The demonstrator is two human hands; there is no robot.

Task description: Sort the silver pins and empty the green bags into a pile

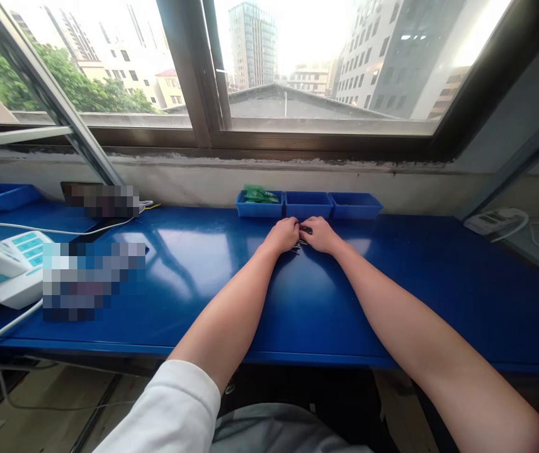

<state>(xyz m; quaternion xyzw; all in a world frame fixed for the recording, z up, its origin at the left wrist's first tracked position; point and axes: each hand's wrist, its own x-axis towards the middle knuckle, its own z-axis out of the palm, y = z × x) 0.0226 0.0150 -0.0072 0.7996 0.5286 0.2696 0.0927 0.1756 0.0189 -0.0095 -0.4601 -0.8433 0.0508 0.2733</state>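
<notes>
Both hands meet over the blue table, just in front of the small blue bins. My left hand (284, 235) has its fingers curled inward, its fingertips partly hidden. Close beside it, my right hand (319, 234) is also curled, thumb and fingers drawn together. Between and under the fingers lie several thin, dark, shiny pieces (300, 244), some sticking out toward me. They look like small metal parts, but their exact kind is too small to tell. How firmly each hand grips them is hidden.
Behind the hands stand three joined blue bins (307, 204); the left one holds green packets (259, 194). A white power strip (19, 264) with cables lies at left, near blurred items. Another white socket block (496, 221) sits at right. The blue table (194, 302) runs below a window.
</notes>
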